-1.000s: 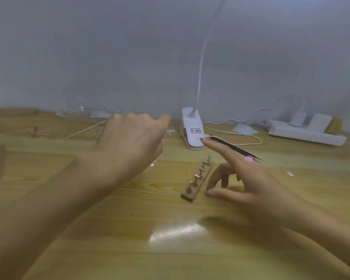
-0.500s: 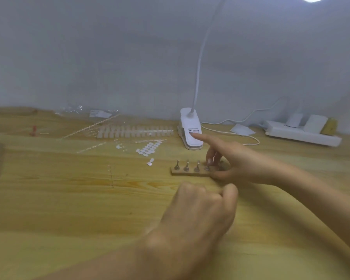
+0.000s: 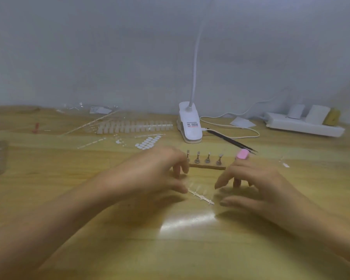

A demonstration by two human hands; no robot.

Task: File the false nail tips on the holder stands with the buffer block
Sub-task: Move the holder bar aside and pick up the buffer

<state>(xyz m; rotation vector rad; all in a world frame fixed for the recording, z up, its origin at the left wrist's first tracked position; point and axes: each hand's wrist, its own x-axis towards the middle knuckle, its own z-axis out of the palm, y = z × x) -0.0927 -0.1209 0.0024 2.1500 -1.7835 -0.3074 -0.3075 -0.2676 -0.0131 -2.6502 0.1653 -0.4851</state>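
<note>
The left hand [image 3: 156,170] pinches one end of the tip strip [image 3: 201,196]; the right hand [image 3: 251,178] hangs loose, empty. The strip looks light and brittle: grip its spine.

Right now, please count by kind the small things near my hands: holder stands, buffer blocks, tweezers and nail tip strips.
Holder stands in view: 4
Pink buffer block: 1
Black tweezers: 1
Clear nail tip strip: 1
Total: 7
</note>
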